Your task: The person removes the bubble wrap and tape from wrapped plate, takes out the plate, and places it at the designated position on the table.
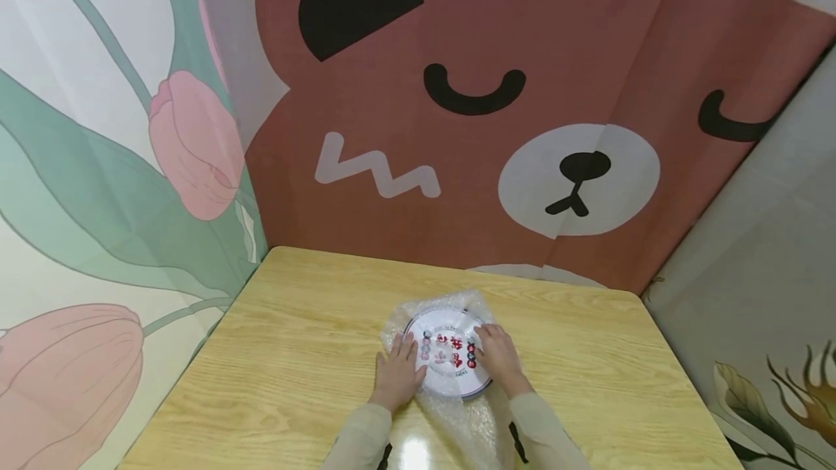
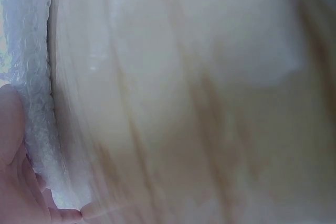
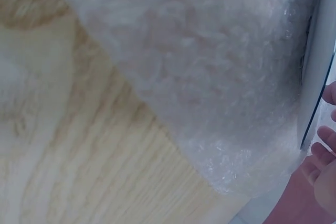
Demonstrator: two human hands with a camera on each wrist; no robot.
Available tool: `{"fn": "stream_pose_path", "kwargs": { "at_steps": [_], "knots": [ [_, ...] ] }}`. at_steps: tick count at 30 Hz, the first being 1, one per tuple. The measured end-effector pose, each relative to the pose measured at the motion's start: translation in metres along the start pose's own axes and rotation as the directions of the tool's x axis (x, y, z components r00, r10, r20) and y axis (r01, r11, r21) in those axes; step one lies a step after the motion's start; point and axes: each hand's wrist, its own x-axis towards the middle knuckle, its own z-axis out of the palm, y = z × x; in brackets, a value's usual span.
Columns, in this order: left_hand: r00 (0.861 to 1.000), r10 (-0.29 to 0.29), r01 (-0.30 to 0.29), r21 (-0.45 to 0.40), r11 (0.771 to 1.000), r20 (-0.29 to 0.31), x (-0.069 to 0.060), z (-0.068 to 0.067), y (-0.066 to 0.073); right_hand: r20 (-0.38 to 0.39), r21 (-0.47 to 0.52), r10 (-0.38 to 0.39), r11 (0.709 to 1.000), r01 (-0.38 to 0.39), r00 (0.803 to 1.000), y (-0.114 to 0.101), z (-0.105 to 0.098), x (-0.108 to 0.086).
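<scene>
The person is wearing plain, pale cream long sleeves. The left sleeve (image 1: 358, 441) and the right sleeve (image 1: 547, 435) are ending near the wrists, leaving the left hand (image 1: 396, 374) and the right hand (image 1: 499, 357) bare. Narrow black strips (image 1: 518, 443) are showing beside both inner edges.

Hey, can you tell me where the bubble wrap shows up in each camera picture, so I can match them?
Head: bubble wrap at lower middle, running down to the bottom edge.
Left wrist: a strip along the left side.
Right wrist: from the top down toward the lower right.
Shared landmark: the wood-grain table, blurred in the left wrist view.
</scene>
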Motion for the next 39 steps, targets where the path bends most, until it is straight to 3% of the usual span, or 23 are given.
{"fn": "stream_pose_path", "kwargs": {
  "at_steps": [10,20,29,39],
  "knots": [
    [1.0,0.0,0.001,-0.009,1.0,0.012,-0.001,-0.002,0.001,0.073,-0.078,-0.039,0.996,0.045,0.997,0.005,0.0,0.005],
    [1.0,-0.012,0.012,-0.03,0.999,0.026,-0.001,0.0,0.001,0.056,-0.148,-0.088,0.984,0.096,0.995,0.005,0.007,0.005],
    [1.0,-0.01,0.011,-0.051,0.999,0.027,-0.001,0.0,0.0,0.045,-0.274,-0.132,0.951,0.139,0.99,0.005,0.01,0.008],
    [1.0,-0.005,0.006,-0.023,1.0,0.027,-0.001,-0.001,0.0,0.058,-0.332,-0.166,0.927,0.176,0.984,0.006,0.012,0.011]
  ]
}}
